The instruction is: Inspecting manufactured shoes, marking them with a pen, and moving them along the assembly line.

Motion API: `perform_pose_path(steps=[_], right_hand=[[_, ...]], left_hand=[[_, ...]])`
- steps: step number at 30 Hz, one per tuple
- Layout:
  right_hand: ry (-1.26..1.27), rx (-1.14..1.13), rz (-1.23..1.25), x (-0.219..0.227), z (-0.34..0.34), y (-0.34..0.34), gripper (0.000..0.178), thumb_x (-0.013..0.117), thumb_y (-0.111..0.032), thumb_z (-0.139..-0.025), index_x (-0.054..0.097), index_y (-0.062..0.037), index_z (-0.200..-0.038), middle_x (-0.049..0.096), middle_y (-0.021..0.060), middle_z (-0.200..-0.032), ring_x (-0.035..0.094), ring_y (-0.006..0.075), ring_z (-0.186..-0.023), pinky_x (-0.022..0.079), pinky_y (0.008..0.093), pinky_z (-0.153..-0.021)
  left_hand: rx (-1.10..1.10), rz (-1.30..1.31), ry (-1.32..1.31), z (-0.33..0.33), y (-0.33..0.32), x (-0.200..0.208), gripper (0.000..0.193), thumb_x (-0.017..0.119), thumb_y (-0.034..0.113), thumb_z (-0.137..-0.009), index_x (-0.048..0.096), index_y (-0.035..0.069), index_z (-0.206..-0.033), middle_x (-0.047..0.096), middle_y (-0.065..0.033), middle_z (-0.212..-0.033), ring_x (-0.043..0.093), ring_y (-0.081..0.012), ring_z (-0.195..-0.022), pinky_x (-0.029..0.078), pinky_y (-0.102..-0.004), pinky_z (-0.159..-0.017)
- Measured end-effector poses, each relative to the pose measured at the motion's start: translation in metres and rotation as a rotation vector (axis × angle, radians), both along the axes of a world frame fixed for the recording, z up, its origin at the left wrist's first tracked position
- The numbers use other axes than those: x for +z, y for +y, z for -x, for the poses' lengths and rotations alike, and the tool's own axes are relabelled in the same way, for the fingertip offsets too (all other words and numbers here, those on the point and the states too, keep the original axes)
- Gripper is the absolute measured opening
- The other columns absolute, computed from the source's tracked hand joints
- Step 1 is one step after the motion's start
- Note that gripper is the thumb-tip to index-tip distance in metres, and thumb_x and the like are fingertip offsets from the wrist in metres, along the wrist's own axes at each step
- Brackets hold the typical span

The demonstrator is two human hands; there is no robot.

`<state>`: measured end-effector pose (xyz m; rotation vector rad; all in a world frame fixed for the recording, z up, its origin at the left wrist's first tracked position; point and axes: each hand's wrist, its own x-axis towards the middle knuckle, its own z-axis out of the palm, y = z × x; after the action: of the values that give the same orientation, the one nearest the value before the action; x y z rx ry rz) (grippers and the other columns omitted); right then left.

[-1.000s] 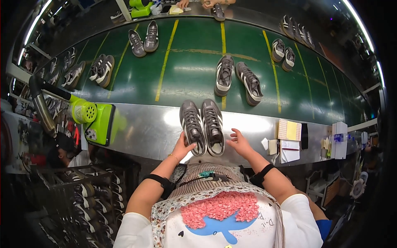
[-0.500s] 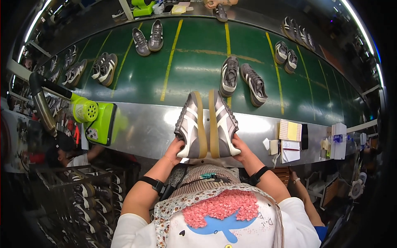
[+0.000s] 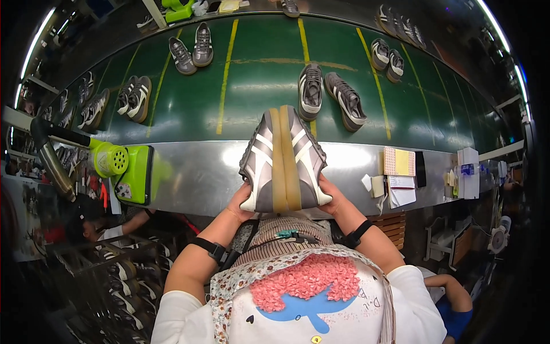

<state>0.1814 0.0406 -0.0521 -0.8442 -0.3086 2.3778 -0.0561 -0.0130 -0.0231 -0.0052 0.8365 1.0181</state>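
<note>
We hold a pair of grey shoes up in front of us, above the near edge of the steel tabletop, with their tan soles pressed together down the middle and the white-striped sides turned outward. Held this way, sole to sole, the two can be checked against each other along their whole length. Our left hand has its grip closed on the heel end of the left shoe, fingers curled under it, and our right hand is clamped the same way on the heel of the right shoe, so each hand squeezes inward and keeps the soles flush. Both wrists wear dark bands. Beyond the shoes lies a green belt marked with yellow lines, which carries other pairs set out with gaps between them: one pair just past our shoes, another farther left, one near the left rim and one toward the right. On the tabletop to our left stands a lime-green machine with a hose running off to the side, and to our right lie notepads and small boxes, within reach but off the belt. Below the tabletop on the left, another person is partly in view.
</note>
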Motion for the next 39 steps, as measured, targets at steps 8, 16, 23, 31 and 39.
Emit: perform_pose_path(steps=[8, 16, 23, 31, 39], right_hand=[[0.060, -0.090, -0.037, 0.014, -0.003, -0.007, 0.069, 0.048, -0.005, -0.077, 0.018, -0.0188, -0.138, 0.039, 0.0101, -0.128, 0.045, 0.0234, -0.114, 0.041, 0.0394, -0.093], [-1.389, 0.241, -1.251, -0.010, 0.000, -0.026, 0.054, 0.066, -0.017, -0.071, 0.048, -0.0165, -0.122, 0.042, 0.0167, -0.118, 0.044, 0.0361, -0.104, 0.040, 0.0414, -0.088], [-0.876, 0.098, -0.804, -0.041, -0.014, -0.021, 0.054, 0.052, -0.012, -0.085, 0.028, -0.0070, -0.133, 0.046, 0.0158, -0.120, 0.051, 0.0262, -0.101, 0.041, 0.0338, -0.088], [-0.879, 0.063, -0.633, -0.083, -0.006, -0.024, 0.050, 0.041, -0.028, -0.092, 0.027, -0.0051, -0.134, 0.043, 0.0185, -0.127, 0.043, 0.0278, -0.117, 0.033, 0.0334, -0.097], [-0.843, -0.019, -0.573, -0.052, 0.018, -0.018, 0.052, 0.039, -0.037, -0.093, 0.029, -0.0079, -0.134, 0.042, 0.0135, -0.129, 0.042, 0.0256, -0.119, 0.032, 0.0348, -0.098]], left_hand=[[0.013, -0.052, 0.046, 0.016, -0.002, -0.007, 0.047, 0.043, 0.006, -0.081, 0.038, 0.012, -0.127, 0.048, -0.0083, -0.121, 0.052, -0.0225, -0.106, 0.044, -0.0362, -0.089], [-0.666, -0.705, 1.694, 0.037, -0.003, -0.048, 0.053, 0.065, 0.016, -0.071, 0.051, 0.024, -0.122, 0.042, -0.0167, -0.129, 0.038, -0.0327, -0.114, 0.033, -0.0397, -0.096], [-0.389, -0.503, 1.159, 0.060, -0.002, -0.068, 0.048, 0.059, 0.010, -0.077, 0.044, 0.013, -0.122, 0.047, -0.0154, -0.124, 0.046, -0.0274, -0.107, 0.040, -0.0374, -0.090], [-0.459, -0.461, 1.091, 0.061, 0.012, -0.081, 0.062, 0.052, 0.028, -0.087, 0.021, 0.007, -0.136, 0.037, -0.0198, -0.131, 0.039, -0.0273, -0.118, 0.032, -0.0349, -0.097], [-0.375, -0.233, 0.700, 0.057, 0.030, -0.030, 0.057, 0.038, 0.043, -0.092, 0.026, 0.009, -0.136, 0.040, -0.0117, -0.132, 0.038, -0.0249, -0.122, 0.030, -0.0351, -0.100]])
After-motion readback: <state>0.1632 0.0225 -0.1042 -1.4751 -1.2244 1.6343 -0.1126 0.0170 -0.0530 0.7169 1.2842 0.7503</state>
